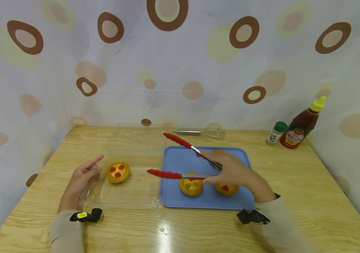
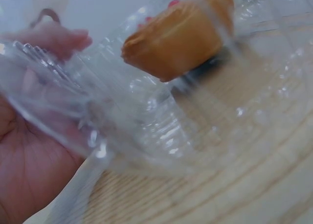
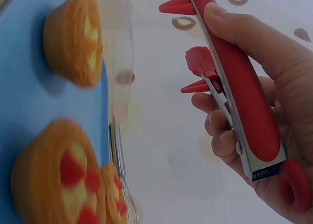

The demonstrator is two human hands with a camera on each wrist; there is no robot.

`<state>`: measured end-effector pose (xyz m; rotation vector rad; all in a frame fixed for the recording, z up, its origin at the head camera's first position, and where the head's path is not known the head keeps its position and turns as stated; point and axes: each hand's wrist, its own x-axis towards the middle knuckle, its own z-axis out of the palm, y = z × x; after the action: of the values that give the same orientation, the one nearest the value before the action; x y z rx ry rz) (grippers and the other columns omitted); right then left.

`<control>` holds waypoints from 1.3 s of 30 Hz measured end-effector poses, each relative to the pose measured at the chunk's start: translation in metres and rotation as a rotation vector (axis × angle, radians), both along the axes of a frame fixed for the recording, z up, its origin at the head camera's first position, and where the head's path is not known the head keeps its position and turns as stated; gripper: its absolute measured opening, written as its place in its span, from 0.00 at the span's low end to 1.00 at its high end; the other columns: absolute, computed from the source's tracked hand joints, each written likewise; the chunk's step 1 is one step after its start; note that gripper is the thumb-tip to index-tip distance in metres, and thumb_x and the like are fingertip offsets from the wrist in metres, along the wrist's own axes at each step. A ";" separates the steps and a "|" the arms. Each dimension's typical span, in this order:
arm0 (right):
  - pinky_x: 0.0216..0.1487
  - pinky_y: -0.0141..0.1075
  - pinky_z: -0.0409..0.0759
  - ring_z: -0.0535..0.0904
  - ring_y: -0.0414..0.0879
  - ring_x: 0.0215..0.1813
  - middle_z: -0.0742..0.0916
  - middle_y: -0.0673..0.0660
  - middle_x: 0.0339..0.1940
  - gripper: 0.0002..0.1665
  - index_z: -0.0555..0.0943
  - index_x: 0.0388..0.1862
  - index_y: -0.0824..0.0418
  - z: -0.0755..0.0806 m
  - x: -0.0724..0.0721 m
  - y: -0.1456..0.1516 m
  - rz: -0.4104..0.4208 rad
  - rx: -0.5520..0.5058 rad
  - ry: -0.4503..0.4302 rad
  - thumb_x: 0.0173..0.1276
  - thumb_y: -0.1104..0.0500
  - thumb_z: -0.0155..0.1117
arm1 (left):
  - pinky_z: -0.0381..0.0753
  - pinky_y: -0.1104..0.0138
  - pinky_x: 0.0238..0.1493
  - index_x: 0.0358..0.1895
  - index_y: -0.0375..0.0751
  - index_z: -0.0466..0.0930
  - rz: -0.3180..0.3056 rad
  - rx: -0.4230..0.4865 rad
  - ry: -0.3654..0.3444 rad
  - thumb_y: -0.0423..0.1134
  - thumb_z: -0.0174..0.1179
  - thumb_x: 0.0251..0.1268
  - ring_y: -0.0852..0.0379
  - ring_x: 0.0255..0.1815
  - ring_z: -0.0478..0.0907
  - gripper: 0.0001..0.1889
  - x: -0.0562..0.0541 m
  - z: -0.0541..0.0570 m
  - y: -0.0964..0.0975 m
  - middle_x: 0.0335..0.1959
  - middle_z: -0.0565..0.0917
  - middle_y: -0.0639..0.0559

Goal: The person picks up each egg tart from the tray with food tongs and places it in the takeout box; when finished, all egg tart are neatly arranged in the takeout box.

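Note:
My right hand (image 1: 235, 170) grips red-tipped tongs (image 1: 168, 174) over the blue tray (image 1: 175, 200), their arms spread apart with nothing between them. In the right wrist view, fingers and thumb wrap the tongs' red handle (image 3: 244, 97). Below the tongs, the tray carries a tart with yellow chunks (image 1: 191, 188) and a red-topped tart (image 1: 225, 189); another tart is mostly hidden behind the hand. A red-dotted tart (image 1: 118, 172) sits at the left side of a clear plastic container (image 1: 132, 198). My left hand (image 1: 80, 181) rests against the container's left wall, index finger extended.
Behind the tray lies a whisk (image 1: 189, 132) along the table's back edge. A green-capped shaker (image 1: 274, 135) and a yellow-capped sauce bottle (image 1: 300, 128) stand at the back right. The container's lid (image 1: 135, 138) lies open toward the patterned curtain (image 1: 192, 70).

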<state>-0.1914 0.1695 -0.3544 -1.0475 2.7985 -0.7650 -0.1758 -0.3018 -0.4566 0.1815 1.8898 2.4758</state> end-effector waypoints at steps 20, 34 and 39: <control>0.50 0.58 0.75 0.75 0.65 0.56 0.78 0.70 0.57 0.51 0.68 0.68 0.64 -0.002 0.003 0.113 -0.172 0.071 0.005 0.50 0.41 0.74 | 0.64 0.72 0.29 0.58 0.52 0.79 -0.017 -0.007 0.013 0.23 0.46 0.70 0.62 0.24 0.61 0.23 0.000 0.000 0.000 0.24 0.66 0.58; 0.23 0.32 0.59 0.60 0.42 0.21 0.71 0.49 0.21 0.50 0.69 0.68 0.61 -0.010 -0.012 0.139 -0.207 0.134 -0.065 0.49 0.42 0.75 | 0.58 0.68 0.29 0.58 0.52 0.79 -0.024 -0.001 0.024 0.23 0.45 0.70 0.61 0.24 0.59 0.23 -0.001 -0.003 0.000 0.23 0.66 0.58; 0.23 0.32 0.59 0.60 0.42 0.20 0.74 0.50 0.24 0.49 0.70 0.68 0.62 -0.012 -0.015 0.145 -0.217 0.142 -0.097 0.50 0.43 0.75 | 0.57 0.68 0.29 0.58 0.52 0.79 -0.018 -0.012 0.023 0.23 0.47 0.70 0.59 0.24 0.57 0.23 0.000 -0.002 -0.001 0.23 0.65 0.58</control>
<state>-0.2061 0.3146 -0.3665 -0.6755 2.8630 -0.6047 -0.1761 -0.3023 -0.4582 0.2273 1.9024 2.4608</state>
